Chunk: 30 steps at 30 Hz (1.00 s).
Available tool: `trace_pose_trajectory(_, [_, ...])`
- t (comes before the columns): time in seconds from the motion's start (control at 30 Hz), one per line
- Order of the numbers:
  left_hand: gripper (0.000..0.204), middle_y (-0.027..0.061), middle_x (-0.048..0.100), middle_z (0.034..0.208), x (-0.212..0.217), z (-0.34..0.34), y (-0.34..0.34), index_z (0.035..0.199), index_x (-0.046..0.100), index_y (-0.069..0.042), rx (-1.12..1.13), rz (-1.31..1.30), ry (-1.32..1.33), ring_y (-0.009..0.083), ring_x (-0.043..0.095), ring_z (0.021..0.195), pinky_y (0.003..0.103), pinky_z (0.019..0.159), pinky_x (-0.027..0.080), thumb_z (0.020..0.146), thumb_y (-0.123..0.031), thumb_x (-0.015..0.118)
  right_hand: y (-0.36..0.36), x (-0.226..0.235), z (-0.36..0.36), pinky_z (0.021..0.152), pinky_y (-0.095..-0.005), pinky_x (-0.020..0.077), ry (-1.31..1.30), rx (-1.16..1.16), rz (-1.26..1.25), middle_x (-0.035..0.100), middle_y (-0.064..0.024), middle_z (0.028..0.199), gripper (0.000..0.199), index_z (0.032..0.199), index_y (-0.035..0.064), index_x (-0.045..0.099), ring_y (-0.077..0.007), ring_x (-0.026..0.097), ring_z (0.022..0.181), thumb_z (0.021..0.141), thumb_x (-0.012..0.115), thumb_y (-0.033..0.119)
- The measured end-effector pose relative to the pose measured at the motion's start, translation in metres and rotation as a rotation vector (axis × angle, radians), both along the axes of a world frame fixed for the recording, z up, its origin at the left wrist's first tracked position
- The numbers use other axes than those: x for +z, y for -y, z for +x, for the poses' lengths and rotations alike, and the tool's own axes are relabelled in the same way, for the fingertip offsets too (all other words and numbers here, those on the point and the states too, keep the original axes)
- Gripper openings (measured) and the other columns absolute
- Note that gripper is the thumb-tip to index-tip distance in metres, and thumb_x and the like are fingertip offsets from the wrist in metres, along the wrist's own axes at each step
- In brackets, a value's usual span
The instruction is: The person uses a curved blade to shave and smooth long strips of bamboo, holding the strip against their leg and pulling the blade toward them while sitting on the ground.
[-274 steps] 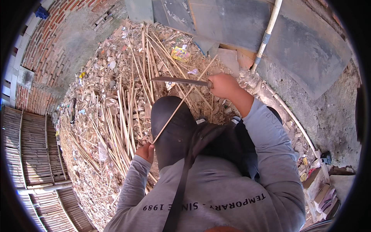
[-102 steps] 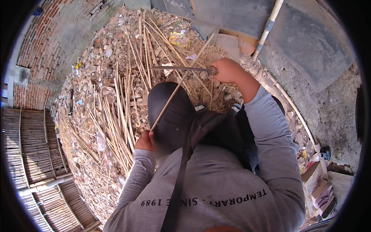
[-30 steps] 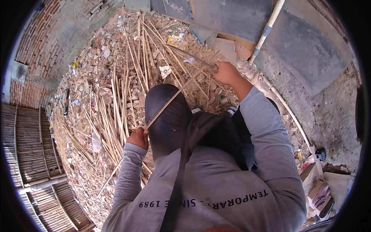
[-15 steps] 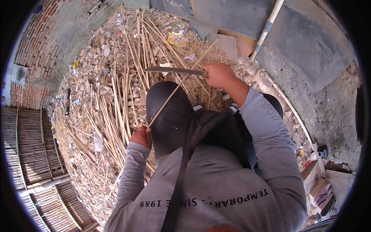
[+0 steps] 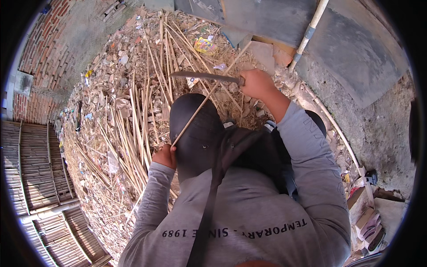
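My left hand (image 5: 164, 156) is closed round the near end of a thin bamboo strip (image 5: 192, 118), beside my left knee. The strip slants up and away to the right across that knee. Over the strip lies the long dark blade of a machete (image 5: 204, 76), held nearly level, its tip pointing left. My right hand (image 5: 257, 83) grips the machete's handle, beyond my knees. Where blade and strip cross, they appear to touch. Most of the handle is hidden in my fist.
Many bamboo strips (image 5: 138, 120) lie on the rubble-strewn ground (image 5: 95, 133) to my left and ahead. A yellow wrapper (image 5: 204, 45) lies farther off. Slatted bamboo panels (image 5: 35, 160) stand at left; a pipe (image 5: 307, 38) leans by the wall (image 5: 373, 133) at right.
The machete and my right hand have shifted slightly to the right, and the blade's tip has risen a little. My left hand and the bamboo strip stay nearly in place.
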<state>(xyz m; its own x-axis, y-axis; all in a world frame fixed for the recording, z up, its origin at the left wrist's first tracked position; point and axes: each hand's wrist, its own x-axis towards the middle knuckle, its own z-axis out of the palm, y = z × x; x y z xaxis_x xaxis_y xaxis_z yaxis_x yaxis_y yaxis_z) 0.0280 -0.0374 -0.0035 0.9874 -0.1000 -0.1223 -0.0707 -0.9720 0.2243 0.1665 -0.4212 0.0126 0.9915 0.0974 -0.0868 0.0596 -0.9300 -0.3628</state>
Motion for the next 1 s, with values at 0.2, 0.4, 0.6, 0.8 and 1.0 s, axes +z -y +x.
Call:
trace_pose_trajectory(0.2, [0.035,0.0269,0.059,0.069,0.029,0.012,-0.001,0.088,0.054,-0.003,-0.023,0.011,-0.111,0.0496,0.058,0.070,0.055,0.062,0.045,0.099,-0.033,0.041,0.042,-0.022,0.024,0.084,-0.0444,0.0504,-0.016,-0.250,0.115,0.067,-0.0185,0.101,0.030,0.102,0.0065,0.066,-0.0355,0.063,0.097,0.075,0.059,0.017])
trace_pose_trajectory(0.4, [0.039,0.0265,0.059,0.068,0.029,0.009,-0.001,0.087,0.055,-0.002,-0.022,-0.029,-0.138,0.0486,0.059,0.071,0.055,0.063,0.043,0.100,-0.035,0.037,-0.006,0.014,-0.006,0.079,-0.0473,0.0513,-0.057,0.085,-0.024,0.067,-0.0160,0.093,0.022,0.093,0.0104,0.067,-0.0352,0.064,0.092,0.073,0.060,0.016])
trace_pose_trajectory(0.6, [0.032,0.0254,0.060,0.068,0.023,0.019,0.000,0.088,0.055,-0.003,-0.079,0.003,-0.083,0.0472,0.059,0.069,0.054,0.062,0.046,0.099,-0.031,0.042,0.062,-0.037,0.033,0.082,-0.0438,0.0515,0.016,-0.211,0.094,0.067,-0.0171,0.102,0.029,0.101,0.0145,0.068,-0.0326,0.064,0.096,0.073,0.061,0.016])
trace_pose_trajectory(0.8, [0.044,0.0239,0.059,0.068,0.032,0.010,-0.027,0.093,0.059,-0.003,-0.067,-0.060,-0.206,0.0457,0.059,0.069,0.051,0.061,0.045,0.099,-0.041,0.037,0.009,0.013,0.000,0.081,-0.0447,0.0517,-0.014,0.079,-0.049,0.067,-0.0160,0.098,0.027,0.098,0.0145,0.067,-0.0342,0.064,0.094,0.072,0.060,0.015])
trace_pose_trajectory(1.0, [0.045,0.0230,0.057,0.066,0.029,0.006,-0.026,0.090,0.059,-0.002,-0.049,-0.167,-0.248,0.0446,0.058,0.066,0.048,0.060,0.043,0.099,-0.041,0.038,0.071,-0.038,0.026,0.078,-0.0461,0.0502,0.087,-0.273,0.104,0.066,-0.0190,0.094,0.028,0.098,0.0072,0.065,-0.0368,0.063,0.091,0.074,0.063,0.019])
